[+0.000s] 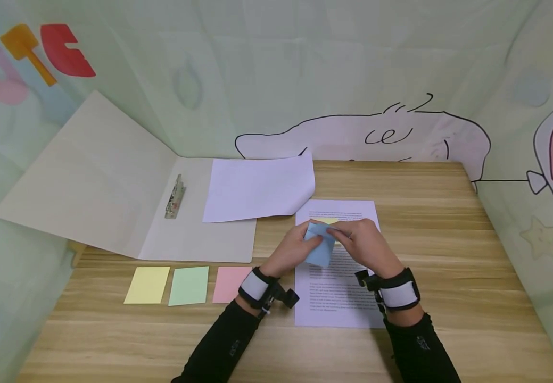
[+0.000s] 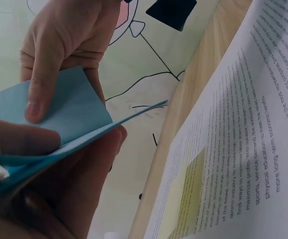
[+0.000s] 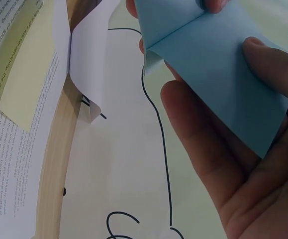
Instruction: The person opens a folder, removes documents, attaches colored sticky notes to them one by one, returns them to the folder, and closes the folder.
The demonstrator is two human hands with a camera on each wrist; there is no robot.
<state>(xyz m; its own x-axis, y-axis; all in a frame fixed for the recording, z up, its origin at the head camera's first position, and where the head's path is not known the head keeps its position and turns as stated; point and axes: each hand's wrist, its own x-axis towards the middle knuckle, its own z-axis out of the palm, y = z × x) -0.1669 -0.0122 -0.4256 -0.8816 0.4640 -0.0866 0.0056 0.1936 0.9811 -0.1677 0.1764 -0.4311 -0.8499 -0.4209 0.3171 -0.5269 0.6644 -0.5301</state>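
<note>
Both hands hold blue sticky notes (image 1: 321, 252) over the printed page (image 1: 329, 298). My left hand (image 1: 288, 250) grips the stack from its left side, thumb across the front. From the right, my right hand (image 1: 367, 244) pinches a top sheet (image 3: 228, 74) between thumb and fingers. This sheet bends away from the rest along a line seen in the right wrist view. A yellow sticky note (image 3: 29, 74) lies on the upper part of the printed page, partly behind the hands in the head view.
Yellow (image 1: 147, 285), green (image 1: 188, 286) and pink sticky notes (image 1: 230, 284) lie in a row at the left, the pink partly behind the left wrist. An open grey folder (image 1: 84, 181) with a metal clip (image 1: 175, 197) leans behind them. White paper (image 1: 257, 186) overlaps it, one corner curled.
</note>
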